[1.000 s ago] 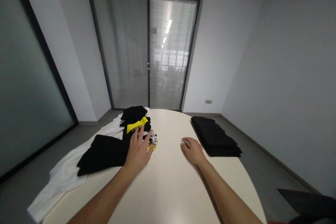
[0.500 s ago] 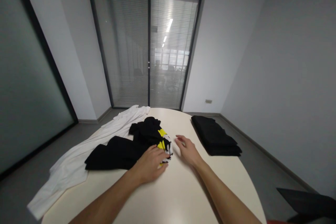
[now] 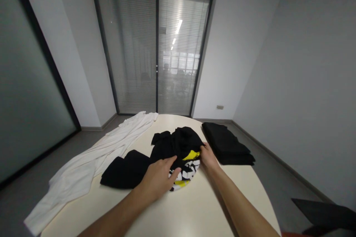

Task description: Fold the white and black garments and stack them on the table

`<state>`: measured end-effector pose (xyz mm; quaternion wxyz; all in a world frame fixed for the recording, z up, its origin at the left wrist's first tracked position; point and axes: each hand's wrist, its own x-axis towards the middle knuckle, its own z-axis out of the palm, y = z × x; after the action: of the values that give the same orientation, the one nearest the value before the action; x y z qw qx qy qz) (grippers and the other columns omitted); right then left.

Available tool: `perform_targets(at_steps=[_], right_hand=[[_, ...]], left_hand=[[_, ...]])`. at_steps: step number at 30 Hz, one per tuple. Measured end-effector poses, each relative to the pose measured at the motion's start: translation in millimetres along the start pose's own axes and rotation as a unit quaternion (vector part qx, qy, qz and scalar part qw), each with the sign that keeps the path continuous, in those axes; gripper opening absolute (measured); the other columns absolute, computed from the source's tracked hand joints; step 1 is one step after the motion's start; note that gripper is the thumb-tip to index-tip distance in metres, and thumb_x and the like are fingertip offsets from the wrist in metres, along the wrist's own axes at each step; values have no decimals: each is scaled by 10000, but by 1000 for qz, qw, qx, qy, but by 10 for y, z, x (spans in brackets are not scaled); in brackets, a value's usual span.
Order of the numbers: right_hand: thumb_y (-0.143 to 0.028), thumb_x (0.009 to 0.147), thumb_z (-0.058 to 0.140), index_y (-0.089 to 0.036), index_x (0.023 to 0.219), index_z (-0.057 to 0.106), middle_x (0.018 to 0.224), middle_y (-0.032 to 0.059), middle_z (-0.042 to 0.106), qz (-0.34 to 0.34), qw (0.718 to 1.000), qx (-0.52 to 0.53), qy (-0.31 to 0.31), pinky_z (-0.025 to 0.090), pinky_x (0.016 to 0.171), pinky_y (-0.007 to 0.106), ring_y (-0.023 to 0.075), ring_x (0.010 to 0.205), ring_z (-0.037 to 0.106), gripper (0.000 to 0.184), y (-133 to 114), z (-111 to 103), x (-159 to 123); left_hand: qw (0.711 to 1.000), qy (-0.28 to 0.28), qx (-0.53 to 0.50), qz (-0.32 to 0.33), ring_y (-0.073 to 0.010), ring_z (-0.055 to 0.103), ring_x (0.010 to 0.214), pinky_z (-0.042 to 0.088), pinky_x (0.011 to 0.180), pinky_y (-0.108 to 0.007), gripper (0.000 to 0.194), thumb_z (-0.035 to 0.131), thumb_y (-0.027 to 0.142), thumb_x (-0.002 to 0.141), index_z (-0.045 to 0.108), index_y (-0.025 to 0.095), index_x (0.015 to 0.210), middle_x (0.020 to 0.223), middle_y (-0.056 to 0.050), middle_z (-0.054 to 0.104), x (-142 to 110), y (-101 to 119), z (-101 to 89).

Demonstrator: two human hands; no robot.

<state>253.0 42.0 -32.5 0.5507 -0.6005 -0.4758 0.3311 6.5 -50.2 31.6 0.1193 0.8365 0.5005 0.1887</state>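
Observation:
A black garment point(image 3: 164, 152) with a yellow, white and black print lies bunched in the middle of the round table point(image 3: 178, 214). My left hand point(image 3: 160, 177) rests on its near side, fingers stretched forward and the thumb apart over the printed part. At the right edge of the cloth, my right hand point(image 3: 208, 157) has its fingers closed on the black fabric just above the yellow patch. Some fingertips of the right hand are hidden by the cloth. One black part of the garment spreads out to the left of my left wrist.
White clothing point(image 3: 80, 168) stretches along the table's left edge, hanging partly over it. Folded black clothes point(image 3: 226, 144) lie stacked at the right, close beyond my right hand. A dark chair-like object point(image 3: 325, 213) stands at the lower right. Glass panels with blinds point(image 3: 155, 55) are behind the table.
The black garment has slid right, off the white clothing, into the middle of the table. My left hand has moved right with it. My right hand has closed on its right edge.

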Motion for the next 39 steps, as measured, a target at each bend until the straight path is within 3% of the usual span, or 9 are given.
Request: perform_targets(at_steps=[4, 8, 11, 15, 22, 26, 29, 35, 39], right_hand=[[-448, 855, 449, -209, 1334, 487, 1226, 134, 660, 50, 996, -27, 62, 490, 945, 386, 260, 1098, 640, 537, -164, -132, -21], [-489, 781, 649, -256, 1437, 427, 1365, 109, 586, -76, 986, -149, -16, 430, 1043, 396, 271, 1215, 579, 731, -313, -77, -219], [-281, 745, 658, -225, 1294, 570, 1256, 107, 646, -119, 951, -274, -80, 426, 1041, 421, 288, 1181, 588, 559, -294, -2, -298], [-154, 764, 506, -223, 1201, 601, 1162, 92, 676, -137, 948, -284, -48, 453, 994, 386, 254, 1088, 629, 452, -286, -113, -209], [-354, 892, 357, -184, 1296, 567, 1039, 120, 699, -109, 965, -218, 94, 483, 887, 397, 278, 975, 655, 486, -550, -568, -59], [-516, 894, 438, -177, 1105, 697, 1055, 154, 715, -70, 963, -258, 39, 458, 925, 404, 314, 1055, 642, 476, -564, -566, -96], [-510, 808, 611, -181, 974, 718, 966, 135, 729, -65, 958, -277, -40, 482, 860, 378, 308, 965, 668, 383, -501, -461, -152], [-143, 681, 528, -199, 899, 634, 862, 22, 701, -146, 933, -224, -243, 491, 770, 286, 205, 840, 650, 249, -469, -306, -232], [-123, 617, 431, -205, 956, 597, 945, 26, 684, -216, 950, -181, -135, 471, 905, 322, 212, 966, 621, 386, -546, -363, -191]], left_hand=[[999, 0, -26, 36, -214, 686, 1048, 505, 958, -339, 385, 388, 405, 995, 631, 266, 1258, 1167, -45, 727, -26, 108, -102], [998, 47, 17, -25, -266, 582, 1244, 472, 1020, -402, 394, 428, 390, 972, 639, 256, 1277, 1403, -98, 586, 30, -58, -38], [996, 24, 36, -73, -354, 504, 1324, 445, 1035, -492, 510, 457, 489, 946, 600, 218, 1353, 1488, -177, 482, 83, -259, 61], [996, -4, 28, -81, -341, 650, 1116, 492, 934, -456, 508, 355, 467, 974, 748, 158, 1060, 1185, -197, 694, 116, -395, 22], [979, -115, -21, -168, -332, 710, 725, 497, 698, -409, 571, 362, 532, 935, 677, 198, 594, 688, -148, 717, 189, -670, -244], [986, 27, -4, -166, -334, 677, 1025, 493, 875, -429, 449, 474, 515, 900, 740, 182, 1040, 1073, -155, 735, 263, -880, -104], [994, 77, 5, -83, -319, 548, 1256, 419, 1036, -445, 585, 575, 420, 863, 539, 194, 1401, 1375, -149, 596, 292, -968, 61], [994, 49, -94, -28, -248, 641, 1082, 449, 1010, -375, 300, 561, 230, 825, 716, 212, 1081, 1122, -76, 725, 347, -1009, 137], [943, 224, -205, -139, -227, 654, 1019, 470, 988, -360, 259, 521, 215, 769, 689, 200, 965, 1031, -57, 727, 406, -1075, -25]])
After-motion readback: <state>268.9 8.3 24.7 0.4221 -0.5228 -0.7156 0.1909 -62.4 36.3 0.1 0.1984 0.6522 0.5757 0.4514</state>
